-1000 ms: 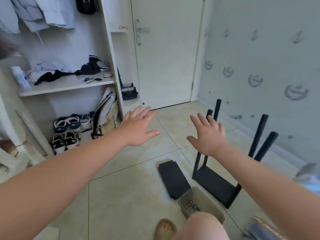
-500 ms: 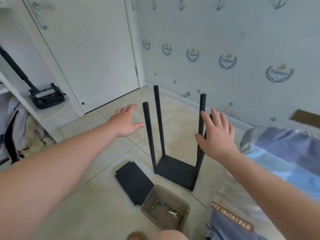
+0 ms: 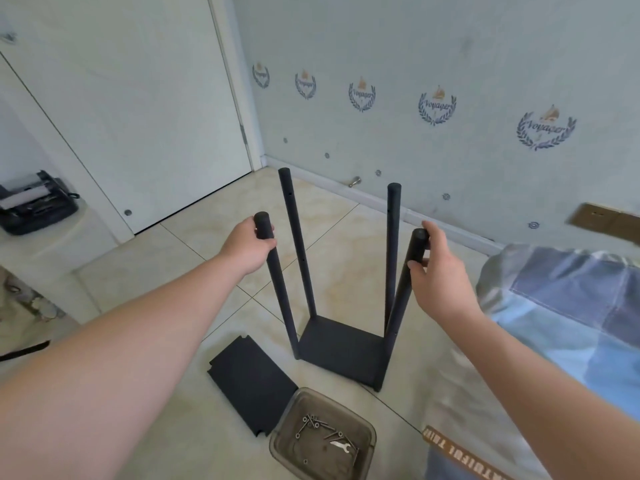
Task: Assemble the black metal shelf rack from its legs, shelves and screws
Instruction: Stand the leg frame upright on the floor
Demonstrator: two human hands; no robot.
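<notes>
The black rack stands on the tile floor with one shelf (image 3: 341,344) at the bottom and several legs rising from its corners. My left hand (image 3: 247,249) grips the top of the near left leg (image 3: 277,282). My right hand (image 3: 434,268) holds the top of the near right leg (image 3: 405,282), thumb on one side and fingers behind. Two far legs (image 3: 298,237) stand free. A loose black shelf (image 3: 251,384) lies flat on the floor to the left. A clear tray (image 3: 284,427) in front holds several screws (image 3: 311,424) and a small wrench (image 3: 341,446).
A white door (image 3: 138,116) is at the back left and a patterned wall (image 3: 433,105) runs behind the rack. A blue patterned bed cover (image 3: 561,327) lies to the right. A black device (image 3: 34,202) sits on a low ledge at the left.
The view swung right from the wardrobe to the rack. Both hands, open in the air before, came forward and took hold of the tops of the two near legs.
</notes>
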